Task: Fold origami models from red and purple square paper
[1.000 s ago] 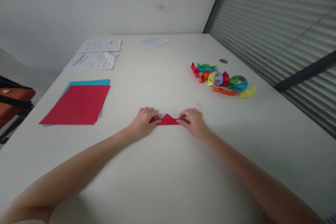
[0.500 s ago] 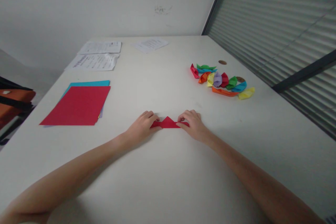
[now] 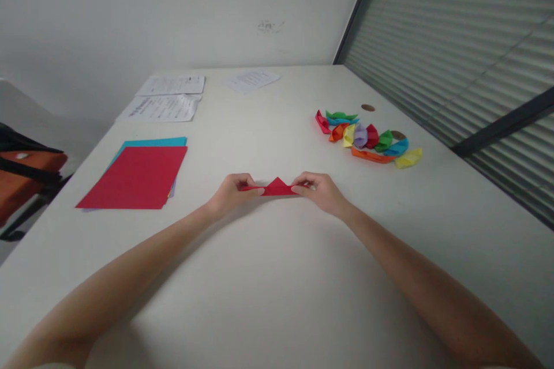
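A narrow strip of folded red paper [image 3: 277,188] with a triangular peak at its middle is held between both hands. My left hand [image 3: 236,193] pinches its left end, thumb in front and fingers behind. At the other end, my right hand [image 3: 319,191] grips it the same way. The fingers cover both tips of the paper. Its long straight edge faces me, and the peak points away.
To the left lies a stack of coloured paper sheets [image 3: 136,179], red on top. Several small folded paper boats [image 3: 359,135] sit in a cluster at the right. Printed sheets [image 3: 167,108] rest at the back left. Window blinds [image 3: 450,29] border the right side.
Both hands have raised the folded red paper and moved it slightly away from me. The view has shifted a little, and the grip stays at both ends.
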Available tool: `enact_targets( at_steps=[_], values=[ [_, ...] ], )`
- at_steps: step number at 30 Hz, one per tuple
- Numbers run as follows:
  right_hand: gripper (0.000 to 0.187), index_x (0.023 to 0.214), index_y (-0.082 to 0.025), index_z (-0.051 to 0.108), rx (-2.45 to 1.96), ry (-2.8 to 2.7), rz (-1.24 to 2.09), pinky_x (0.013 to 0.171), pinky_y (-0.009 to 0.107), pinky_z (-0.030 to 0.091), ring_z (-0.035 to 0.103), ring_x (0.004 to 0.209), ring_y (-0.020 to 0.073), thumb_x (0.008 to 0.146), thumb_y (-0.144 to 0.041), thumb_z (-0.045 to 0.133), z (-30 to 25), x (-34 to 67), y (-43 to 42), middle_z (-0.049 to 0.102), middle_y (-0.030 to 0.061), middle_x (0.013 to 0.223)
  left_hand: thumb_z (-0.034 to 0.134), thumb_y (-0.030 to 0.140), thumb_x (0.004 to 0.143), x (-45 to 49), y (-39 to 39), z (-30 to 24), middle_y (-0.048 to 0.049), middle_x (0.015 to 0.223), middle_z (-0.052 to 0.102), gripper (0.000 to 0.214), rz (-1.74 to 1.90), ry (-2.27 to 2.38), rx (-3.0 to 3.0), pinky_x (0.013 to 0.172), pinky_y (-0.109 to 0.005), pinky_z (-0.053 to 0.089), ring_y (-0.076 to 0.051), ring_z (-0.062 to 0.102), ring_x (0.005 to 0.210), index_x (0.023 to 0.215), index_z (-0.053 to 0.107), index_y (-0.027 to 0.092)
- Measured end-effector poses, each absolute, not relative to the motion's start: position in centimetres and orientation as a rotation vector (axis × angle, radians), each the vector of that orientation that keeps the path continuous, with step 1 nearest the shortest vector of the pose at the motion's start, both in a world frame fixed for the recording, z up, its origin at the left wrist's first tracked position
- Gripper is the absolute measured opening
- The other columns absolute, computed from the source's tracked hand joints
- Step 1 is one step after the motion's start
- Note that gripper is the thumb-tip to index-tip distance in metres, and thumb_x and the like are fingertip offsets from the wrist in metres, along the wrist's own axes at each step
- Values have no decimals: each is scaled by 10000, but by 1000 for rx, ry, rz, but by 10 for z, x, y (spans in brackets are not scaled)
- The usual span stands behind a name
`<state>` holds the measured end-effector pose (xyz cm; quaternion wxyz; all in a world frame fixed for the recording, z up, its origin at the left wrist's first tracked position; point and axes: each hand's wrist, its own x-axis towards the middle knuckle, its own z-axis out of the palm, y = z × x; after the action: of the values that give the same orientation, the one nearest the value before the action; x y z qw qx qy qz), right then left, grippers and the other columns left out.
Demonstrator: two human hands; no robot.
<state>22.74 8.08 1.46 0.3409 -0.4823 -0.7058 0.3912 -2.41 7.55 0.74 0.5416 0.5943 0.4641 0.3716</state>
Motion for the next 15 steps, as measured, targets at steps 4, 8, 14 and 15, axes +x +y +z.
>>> enact_targets(
  at_steps=[4, 8, 14, 15],
  values=[
    [207, 729, -197, 694, -1240, -1641, 1152, 653, 310, 446, 570, 653, 148, 708, -402, 718, 15, 214, 85, 684, 15, 719, 819, 368, 640, -24, 78, 12, 16, 631, 584, 303, 1105, 1006, 1174, 565, -224, 398, -86, 514, 593, 666, 612, 148],
    [204, 722, -203, 689, -1193, -1488, 1216, 647, 303, 446, 566, 642, 140, 709, -404, 718, 7, 198, 75, 673, 8, 706, 805, 348, 665, -23, 79, 17, 12, 676, 604, 257, 1193, 927, 1013, 664, -266, 470, -101, 560, 665, 671, 626, 163],
    [238, 745, -207, 681, -1175, -1371, 1215, 614, 296, 436, 547, 612, 136, 725, -442, 706, -5, 183, 65, 663, 9, 711, 842, 309, 627, -14, 72, 14, -26, 803, 694, 269, 1187, 861, 844, 710, -279, 499, -135, 630, 772, 827, 720, 176],
    [238, 748, -207, 677, -1179, -1382, 1197, 619, 297, 437, 547, 618, 137, 733, -444, 698, -5, 181, 64, 667, 12, 725, 834, 302, 642, -13, 70, 12, -39, 831, 709, 239, 1179, 860, 842, 724, -285, 500, -141, 635, 788, 807, 725, 168]
  ],
)
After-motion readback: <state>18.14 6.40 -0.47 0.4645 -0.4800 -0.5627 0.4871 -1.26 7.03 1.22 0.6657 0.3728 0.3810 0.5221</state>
